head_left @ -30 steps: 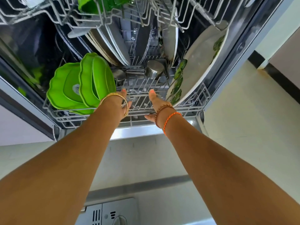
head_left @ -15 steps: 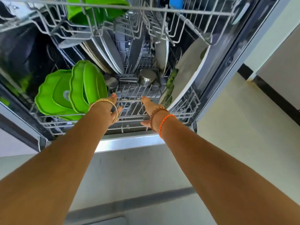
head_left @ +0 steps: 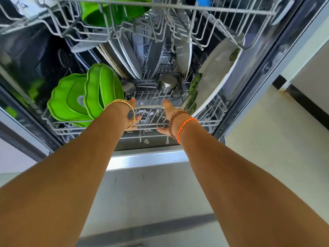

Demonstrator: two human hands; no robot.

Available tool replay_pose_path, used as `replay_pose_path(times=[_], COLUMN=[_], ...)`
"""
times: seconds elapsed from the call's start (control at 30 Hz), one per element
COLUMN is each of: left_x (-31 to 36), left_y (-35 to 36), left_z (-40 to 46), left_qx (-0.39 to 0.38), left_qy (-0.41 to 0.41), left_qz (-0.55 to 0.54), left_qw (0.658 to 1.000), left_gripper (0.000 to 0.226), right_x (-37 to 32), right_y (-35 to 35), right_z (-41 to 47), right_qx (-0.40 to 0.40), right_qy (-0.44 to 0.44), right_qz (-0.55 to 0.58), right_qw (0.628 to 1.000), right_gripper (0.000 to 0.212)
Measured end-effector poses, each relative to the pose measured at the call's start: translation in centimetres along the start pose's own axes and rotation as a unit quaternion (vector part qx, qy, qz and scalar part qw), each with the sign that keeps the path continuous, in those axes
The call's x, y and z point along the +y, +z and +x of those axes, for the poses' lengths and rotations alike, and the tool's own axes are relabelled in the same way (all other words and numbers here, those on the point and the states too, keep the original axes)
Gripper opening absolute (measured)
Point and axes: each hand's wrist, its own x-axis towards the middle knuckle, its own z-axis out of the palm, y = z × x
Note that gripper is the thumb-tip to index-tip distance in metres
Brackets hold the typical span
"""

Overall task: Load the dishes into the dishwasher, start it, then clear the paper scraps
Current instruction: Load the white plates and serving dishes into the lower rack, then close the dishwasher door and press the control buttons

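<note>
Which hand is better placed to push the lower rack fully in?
Neither clearly. The left hand and right hand both press the lower rack at its front wires, near the middle, about level. The left sits beside the green plates. Pushing with both should probably keep it straight.

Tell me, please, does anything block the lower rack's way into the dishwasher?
Nothing visible does: both hands, left and right, are on the lower rack front, and its dishes sit below the upper rack.

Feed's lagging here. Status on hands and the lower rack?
Left hand and right hand both on lower rack front rail, fingers hidden. Rack loaded: green plates, steel cup. Nothing blocking.
</note>
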Motion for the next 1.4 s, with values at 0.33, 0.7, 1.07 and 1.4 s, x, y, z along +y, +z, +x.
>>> replay_pose_path(times=[0.33, 0.7, 1.07, 1.4], left_x=[-7.1, -17.2, -26.8, -42.3], left_y=[-6.6, -16.2, -20.0, -26.3], left_z=[0.6, -10.4, -25.4, -30.6], left_qx=[0.141, 0.018, 0.081, 0.337], left_qy=[0.231, 0.423, 0.278, -0.182], left_qz=[0.31, 0.787, 0.662, 0.196], left_qw=[0.911, 0.449, 0.691, 0.903], left_gripper=[0.061, 0.07, 0.06, 0.061], right_x=[6.8, 17.1, 26.8, 41.9], right_y=[-4.4, -10.0, -11.4, -15.4], right_z=[-3.2, -13.8, -30.6, -38.2], right_qx=[0.098, -0.128, 0.054, 0.201], right_qy=[-0.248, -0.605, -0.362, 0.173], right_qz=[-0.247, -0.675, -0.655, -0.207], right_qw=[0.932, 0.402, 0.661, 0.942], right_gripper=[0.024, 0.046, 0.082, 0.073])
